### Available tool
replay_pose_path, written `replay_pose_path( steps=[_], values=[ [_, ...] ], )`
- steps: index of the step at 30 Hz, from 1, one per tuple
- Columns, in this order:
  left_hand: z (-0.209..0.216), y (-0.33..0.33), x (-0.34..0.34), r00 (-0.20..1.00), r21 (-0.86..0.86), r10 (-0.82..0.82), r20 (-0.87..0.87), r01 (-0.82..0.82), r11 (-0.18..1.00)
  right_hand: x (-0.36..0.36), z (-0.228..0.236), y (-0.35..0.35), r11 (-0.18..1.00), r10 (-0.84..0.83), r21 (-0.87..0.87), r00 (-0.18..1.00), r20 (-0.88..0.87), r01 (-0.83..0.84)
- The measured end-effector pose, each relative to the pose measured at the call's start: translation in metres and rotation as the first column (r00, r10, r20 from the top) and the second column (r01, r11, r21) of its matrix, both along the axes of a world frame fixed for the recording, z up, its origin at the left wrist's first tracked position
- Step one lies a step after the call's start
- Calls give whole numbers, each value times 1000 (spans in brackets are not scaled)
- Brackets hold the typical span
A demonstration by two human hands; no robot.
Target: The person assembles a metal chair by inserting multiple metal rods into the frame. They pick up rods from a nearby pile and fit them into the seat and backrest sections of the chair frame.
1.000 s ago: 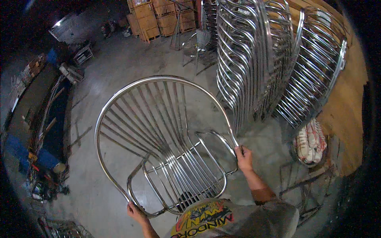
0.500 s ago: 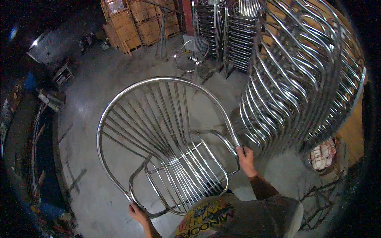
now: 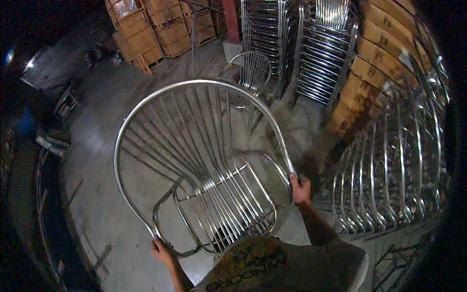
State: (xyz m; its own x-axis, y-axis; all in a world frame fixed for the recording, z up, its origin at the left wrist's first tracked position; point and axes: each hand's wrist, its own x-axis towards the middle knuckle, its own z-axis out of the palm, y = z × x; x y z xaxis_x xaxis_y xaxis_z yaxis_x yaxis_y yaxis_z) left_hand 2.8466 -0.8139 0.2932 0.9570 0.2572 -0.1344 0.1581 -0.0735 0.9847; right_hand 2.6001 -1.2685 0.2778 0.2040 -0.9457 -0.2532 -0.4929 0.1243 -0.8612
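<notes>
Carried forward since a moment ago, the steel chair has drawn alongside the slanted stack of frames, now lower at the person's right. Its hooped back points away, seat nearest the body. The left hand grips the hoop's lower left, the right hand its right side. Ahead stand another chair and two tall stacks, cartons rightward, wooden crates leftward.

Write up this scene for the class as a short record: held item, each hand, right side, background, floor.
Held item: round-backed metal chair
Left hand: grips its left side
Right hand: grips its right side
Right side: curved metal frames
Background: stacked metal chairs, brown boxes
Floor: grey
</notes>
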Motion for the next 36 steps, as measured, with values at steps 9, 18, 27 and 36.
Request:
replay_pose_path(
  steps=[9, 18, 27, 36],
  values=[
    [77, -235, 376, 937, 149, -349, 25, 342, 928, 250, 45, -136, 942, -278, -69, 881, 383, 327],
    [171, -681, 670, 765, 321, -632, 126, 571, 755, 419, 135, -425, 921, -389, 139, 836, 387, 364],
    [165, -898, 808, 650, 197, -748, 133, 722, 663, 527, 112, -564, 789, -574, 84, 682, 454, 608],
    [73, -928, 939, 494, 318, -865, 87, 809, 494, 645, 65, -510, 717, -638, -28, 672, 377, 696]
  ],
)
